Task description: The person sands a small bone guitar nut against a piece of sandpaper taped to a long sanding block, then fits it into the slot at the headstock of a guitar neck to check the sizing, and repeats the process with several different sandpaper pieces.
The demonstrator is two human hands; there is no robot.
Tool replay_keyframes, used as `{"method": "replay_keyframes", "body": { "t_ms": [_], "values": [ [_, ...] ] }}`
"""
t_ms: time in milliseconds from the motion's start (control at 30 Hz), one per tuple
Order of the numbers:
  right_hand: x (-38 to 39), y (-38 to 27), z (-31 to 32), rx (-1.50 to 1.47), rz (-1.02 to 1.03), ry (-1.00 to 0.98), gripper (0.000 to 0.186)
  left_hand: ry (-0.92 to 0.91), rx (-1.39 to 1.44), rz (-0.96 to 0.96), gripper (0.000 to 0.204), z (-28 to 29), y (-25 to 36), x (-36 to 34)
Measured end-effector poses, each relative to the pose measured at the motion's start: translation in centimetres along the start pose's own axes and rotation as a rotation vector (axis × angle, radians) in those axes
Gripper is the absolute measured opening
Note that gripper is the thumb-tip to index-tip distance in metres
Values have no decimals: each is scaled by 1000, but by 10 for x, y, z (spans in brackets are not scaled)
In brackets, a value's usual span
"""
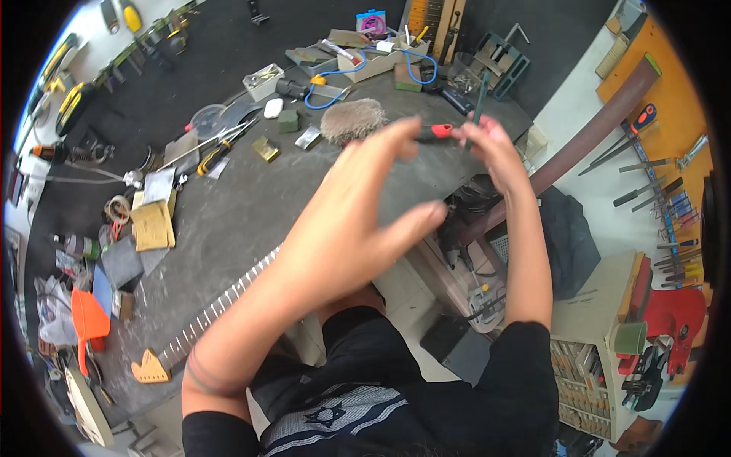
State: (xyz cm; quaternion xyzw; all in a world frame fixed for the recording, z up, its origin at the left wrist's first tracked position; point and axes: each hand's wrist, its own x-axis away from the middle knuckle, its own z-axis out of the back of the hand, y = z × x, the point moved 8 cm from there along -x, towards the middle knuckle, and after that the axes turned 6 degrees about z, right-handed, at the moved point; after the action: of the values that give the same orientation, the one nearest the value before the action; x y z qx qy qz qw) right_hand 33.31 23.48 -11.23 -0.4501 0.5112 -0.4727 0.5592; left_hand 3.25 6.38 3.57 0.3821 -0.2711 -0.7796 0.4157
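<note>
My left hand (358,221) is raised over the dark workbench (251,190), fingers apart and nothing held. My right hand (495,152), farther right, grips a slim dark green tool (482,99) upright. Near both hands lie a fuzzy grey brush head (352,118) and a red-tipped handle (442,131). A guitar neck with a fretted dark board and pale wooden headstock (152,364) lies at the left, partly behind my left forearm.
Small blocks, trays and blue cord (320,100) crowd the bench's back. An orange scoop (90,312) and clutter line the left. A long maroon belt (579,137), a tool cabinet (590,350), a red machine (681,320) and wall-hung files stand at the right.
</note>
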Motion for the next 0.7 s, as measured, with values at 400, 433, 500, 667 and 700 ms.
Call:
{"method": "replay_keyframes", "body": {
  "t_ms": [400, 433, 500, 667, 700],
  "values": [
    [-145, 53, 192, 833, -81, 1120, 107, 70, 592, 582, 92, 4, -71, 197],
    [-145, 54, 192, 833, -89, 1122, 107, 134, 655, 669, 92, 4, -77, 205],
    [-142, 56, 195, 791, -90, 1206, 107, 178, 674, 712, 92, 3, -83, 211],
    [-148, 59, 200, 854, -145, 1251, 110, 214, 728, 751, 91, -5, -89, 208],
    [-146, 58, 203, 971, -192, 1268, 109, 219, 724, 757, 91, -6, -89, 209]
  ]
}}
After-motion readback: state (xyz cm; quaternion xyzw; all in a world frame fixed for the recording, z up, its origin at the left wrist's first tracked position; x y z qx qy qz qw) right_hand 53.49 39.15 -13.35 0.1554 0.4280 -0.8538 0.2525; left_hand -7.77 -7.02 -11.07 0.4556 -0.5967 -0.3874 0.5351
